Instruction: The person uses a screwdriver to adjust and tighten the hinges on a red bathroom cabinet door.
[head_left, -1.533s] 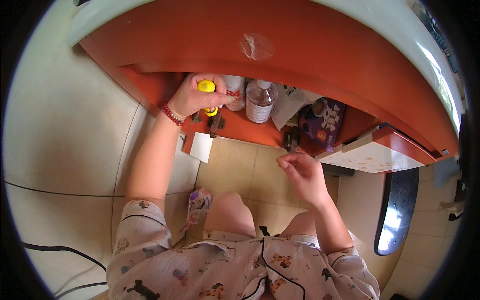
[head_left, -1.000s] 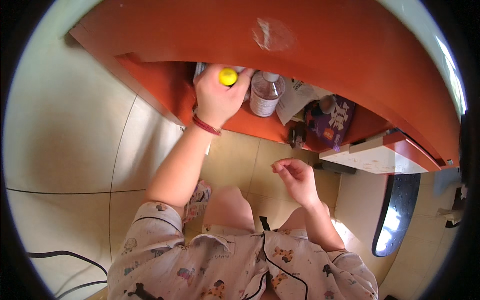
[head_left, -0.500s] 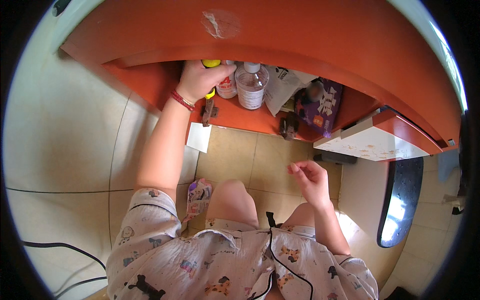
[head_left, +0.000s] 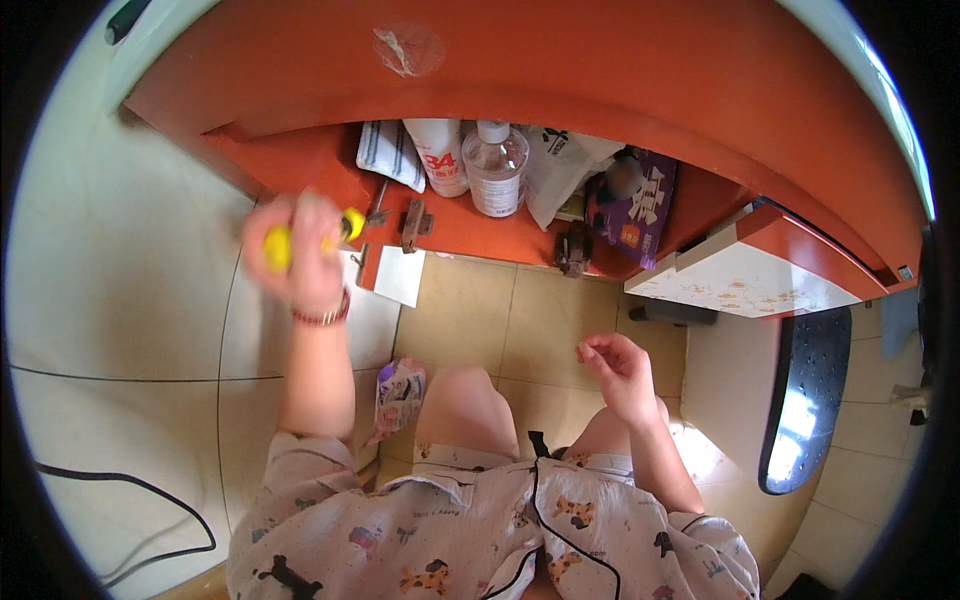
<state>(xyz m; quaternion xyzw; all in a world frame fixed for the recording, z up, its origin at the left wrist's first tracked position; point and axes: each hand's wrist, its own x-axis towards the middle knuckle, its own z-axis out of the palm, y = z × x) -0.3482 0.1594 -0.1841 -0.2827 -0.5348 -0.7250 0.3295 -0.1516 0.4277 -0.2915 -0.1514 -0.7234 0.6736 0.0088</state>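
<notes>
My left hand [head_left: 298,255] is blurred with motion and grips a yellow-handled screwdriver [head_left: 285,243], held just left of the orange cabinet's open bottom shelf [head_left: 470,235]. The tool's metal shaft points toward a brown hinge [head_left: 412,225] on the shelf edge. My right hand [head_left: 618,372] hovers above my knee with fingers loosely curled and pinched, holding nothing I can make out.
On the shelf stand a folded striped cloth [head_left: 392,152], a white bottle [head_left: 440,155], a clear bottle [head_left: 494,168], a crumpled white bag [head_left: 555,165] and a purple box [head_left: 632,205]. A second hinge [head_left: 573,250], a white card [head_left: 402,276], an open cabinet door [head_left: 760,285], a floor cable [head_left: 130,500].
My left hand has pulled the screwdriver out from under the cabinet top and swung it down and left, uncovering the cloth and white bottle. My right hand has barely moved.
</notes>
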